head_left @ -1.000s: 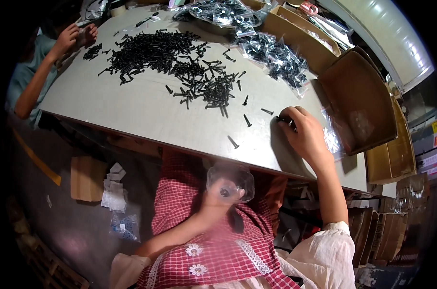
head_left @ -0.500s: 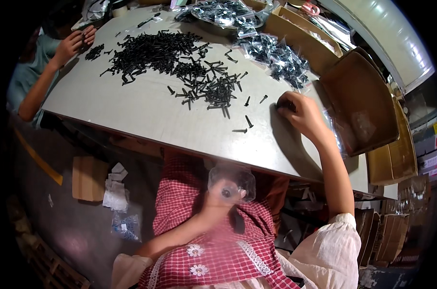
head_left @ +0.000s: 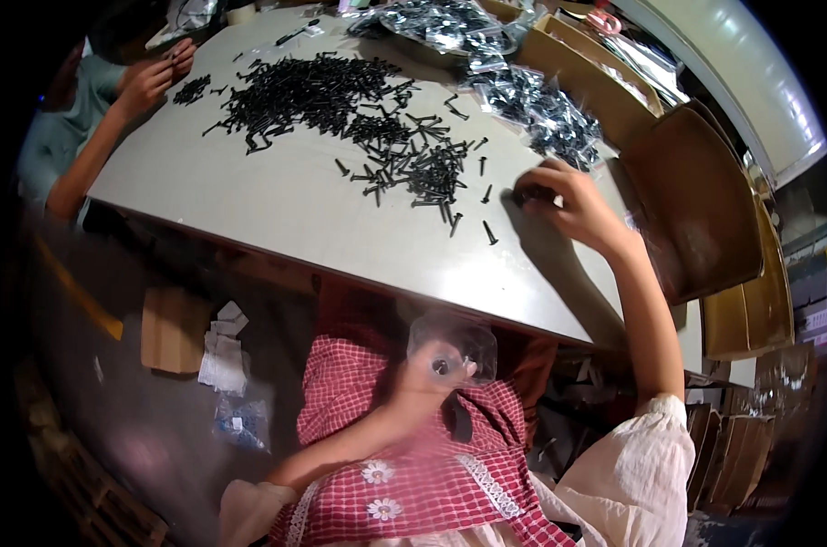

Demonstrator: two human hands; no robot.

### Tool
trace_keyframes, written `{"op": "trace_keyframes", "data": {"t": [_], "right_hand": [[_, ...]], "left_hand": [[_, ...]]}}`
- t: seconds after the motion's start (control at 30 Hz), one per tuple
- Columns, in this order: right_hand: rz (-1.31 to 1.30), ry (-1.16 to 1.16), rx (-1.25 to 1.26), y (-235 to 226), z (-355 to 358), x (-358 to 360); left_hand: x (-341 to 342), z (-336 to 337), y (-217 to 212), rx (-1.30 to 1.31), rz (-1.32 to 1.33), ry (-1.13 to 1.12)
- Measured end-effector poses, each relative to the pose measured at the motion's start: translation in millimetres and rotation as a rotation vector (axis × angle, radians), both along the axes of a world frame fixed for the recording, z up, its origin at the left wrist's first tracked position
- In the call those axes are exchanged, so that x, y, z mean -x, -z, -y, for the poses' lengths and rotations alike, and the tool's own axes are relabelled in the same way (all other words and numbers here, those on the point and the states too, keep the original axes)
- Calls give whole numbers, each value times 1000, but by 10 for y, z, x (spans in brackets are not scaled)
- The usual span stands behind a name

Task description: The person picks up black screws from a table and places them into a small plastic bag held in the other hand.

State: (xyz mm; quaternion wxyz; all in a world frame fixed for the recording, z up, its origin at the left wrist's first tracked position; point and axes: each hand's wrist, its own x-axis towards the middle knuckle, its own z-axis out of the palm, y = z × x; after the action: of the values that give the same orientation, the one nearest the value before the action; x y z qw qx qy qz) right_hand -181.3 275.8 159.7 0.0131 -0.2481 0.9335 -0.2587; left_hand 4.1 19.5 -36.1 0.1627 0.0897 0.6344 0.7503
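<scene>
Over the right part of the table, my right hand [head_left: 573, 202] is closed around a small bunch of black screws [head_left: 535, 193], partly hidden by the fingers. To its left lie a few loose black screws [head_left: 491, 233], and beyond them a spread of screws [head_left: 432, 173] trails off a larger black heap [head_left: 309, 96]. Below the table's front edge, above my lap, my left hand [head_left: 432, 367] grips a clear plastic bag [head_left: 473, 342]. The bag is see-through and slightly blurred, and its contents, if any, cannot be made out.
Filled clear bags [head_left: 550, 114] lie at the back right, more in a bowl [head_left: 441, 32]. Open cardboard boxes [head_left: 692, 196] line the table's right side. At the far left a co-worker's hands [head_left: 154, 80] are above a small screw pile [head_left: 192, 89]. A carton [head_left: 175, 330] stands on the floor.
Two loose screws near my right hand no longer show on the table; the hand stays low there with its bunch. My left hand still grips the bag. The whole view has shifted slightly.
</scene>
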Motion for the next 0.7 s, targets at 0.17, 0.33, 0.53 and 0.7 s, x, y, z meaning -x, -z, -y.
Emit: {"op": "trace_keyframes", "data": {"t": [0.17, 0.33, 0.53, 0.7], "right_hand": [[51, -14, 55, -65, 104, -480], [15, 71, 130, -45, 171, -771], [-136, 118, 154, 82, 144, -933], [-179, 132, 168, 190, 139, -930]], "left_hand": [[13, -5, 6, -1, -42, 2], [11, 4, -5, 88, -112, -29], [-9, -15, 24, 59, -79, -65], [3, -6, -88, -13, 22, -38]]}}
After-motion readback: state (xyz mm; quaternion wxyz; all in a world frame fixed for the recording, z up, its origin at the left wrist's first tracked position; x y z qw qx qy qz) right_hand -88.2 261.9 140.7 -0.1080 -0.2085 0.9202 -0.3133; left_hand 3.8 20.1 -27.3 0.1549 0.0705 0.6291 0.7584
